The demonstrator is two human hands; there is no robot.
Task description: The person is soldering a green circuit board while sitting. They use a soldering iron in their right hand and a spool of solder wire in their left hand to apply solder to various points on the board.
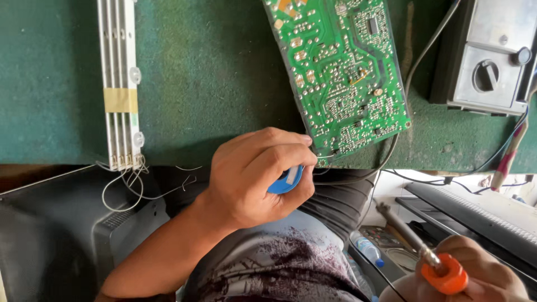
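- The left hand (pixel 254 176) is curled shut around a small blue spool (pixel 286 180) with a pale core, held just off the near edge of the green mat (pixel 207 72); thumb and forefinger are pinched together at the tip, right at the near corner of the green circuit board (pixel 341 72)
- Whether a strand runs from the spool to the board is too fine to tell
- The circuit board lies solder side up on the mat, tilted, its near corner reaching the mat's near edge and its far end running out of view at the far edge
- The right hand (pixel 475 274) is low at the near right, well off the mat, fingers closed around the orange collar of a soldering iron (pixel 414 237); the metal shaft points up and left toward the board, with its tip apart from it
- A white light strip (pixel 120 84) bound with tan tape lies along the mat's left side, thin white wires (pixel 131 184) spilling over the near edge
- A grey box with a round knob (pixel 485 75) sits at the mat's far right corner, cables trailing past it
- A small plastic bottle (pixel 366 247) lies below the mat, between the two hands
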